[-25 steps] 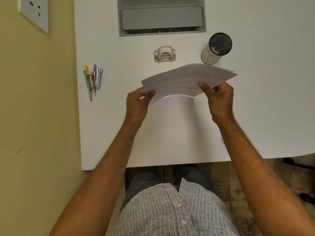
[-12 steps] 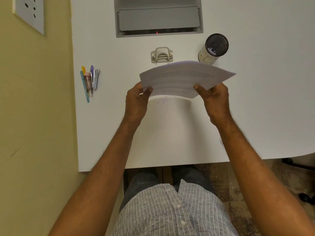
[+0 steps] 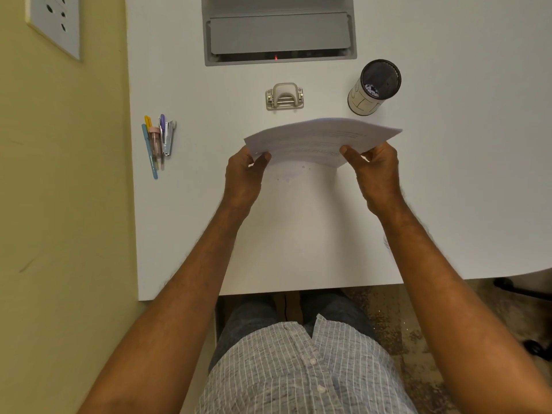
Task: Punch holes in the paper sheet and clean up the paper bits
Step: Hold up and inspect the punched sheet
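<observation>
I hold a printed white paper sheet point(image 3: 319, 141) in the air over the white desk point(image 3: 298, 234), nearly flat and bowed upward. My left hand point(image 3: 243, 177) pinches its near left corner and my right hand point(image 3: 376, 171) pinches its near right edge. A small beige hole punch point(image 3: 284, 96) stands on the desk just beyond the sheet, apart from it. A dark cylindrical cup point(image 3: 375, 86) with paper bits inside stands to the punch's right. A few tiny specks point(image 3: 288, 176) lie on the desk under the sheet.
A bundle of pens and a stapler point(image 3: 158, 141) lies near the desk's left edge. A grey cable flap point(image 3: 279, 31) is set in the desk's far side. A yellow wall with a socket point(image 3: 55, 22) runs along the left.
The sheet has tipped from tilted toward me to flatter, and both hands have carried it slightly farther from me, toward the punch.
</observation>
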`<action>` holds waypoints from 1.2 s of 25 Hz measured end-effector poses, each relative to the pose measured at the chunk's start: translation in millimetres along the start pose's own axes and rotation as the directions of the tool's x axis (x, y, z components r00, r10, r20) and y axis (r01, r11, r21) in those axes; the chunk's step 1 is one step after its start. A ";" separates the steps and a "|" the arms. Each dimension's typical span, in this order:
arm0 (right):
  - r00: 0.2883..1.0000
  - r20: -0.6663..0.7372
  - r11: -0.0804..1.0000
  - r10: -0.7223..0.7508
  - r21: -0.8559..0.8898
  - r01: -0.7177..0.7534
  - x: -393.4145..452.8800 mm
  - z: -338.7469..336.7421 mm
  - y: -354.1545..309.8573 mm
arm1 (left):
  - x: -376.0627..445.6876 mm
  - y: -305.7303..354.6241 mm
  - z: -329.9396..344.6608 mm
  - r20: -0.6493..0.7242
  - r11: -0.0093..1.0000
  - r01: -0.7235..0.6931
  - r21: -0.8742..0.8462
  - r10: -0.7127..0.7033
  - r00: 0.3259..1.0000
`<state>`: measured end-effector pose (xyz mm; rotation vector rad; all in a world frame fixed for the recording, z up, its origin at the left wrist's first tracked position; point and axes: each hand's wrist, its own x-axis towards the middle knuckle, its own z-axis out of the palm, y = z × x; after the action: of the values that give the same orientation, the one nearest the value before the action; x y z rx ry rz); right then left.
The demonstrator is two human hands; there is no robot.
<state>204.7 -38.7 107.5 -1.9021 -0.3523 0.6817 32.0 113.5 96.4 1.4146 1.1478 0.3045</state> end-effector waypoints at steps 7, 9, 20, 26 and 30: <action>0.999 -0.035 1.000 0.002 -0.027 -0.003 1.7 -7.9 -5.8 | 4.1 4.3 3.4 0.004 0.998 -0.048 0.041 0.048 0.999; 1.000 -0.016 0.999 0.018 -0.040 -0.018 2.7 -6.2 -3.7 | 3.5 1.7 5.5 0.019 0.998 -0.044 0.043 0.044 0.999; 1.000 -0.001 0.998 0.030 -0.059 -0.030 5.9 -4.7 2.7 | 10.8 -1.3 7.7 0.037 0.999 -0.045 0.020 0.044 0.998; 1.000 -0.014 0.996 0.027 -0.083 -0.028 10.5 -6.9 8.1 | 12.2 -3.0 6.7 0.031 0.999 -0.037 0.010 0.037 0.999; 0.999 0.018 0.997 0.034 -0.069 -0.033 10.2 -5.7 12.4 | 13.3 -6.0 9.2 0.032 1.000 0.006 -0.005 -0.006 0.999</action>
<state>215.6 -42.8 95.0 -1.9720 -0.3607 0.7184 42.6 116.8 83.2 1.4065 1.1244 0.2795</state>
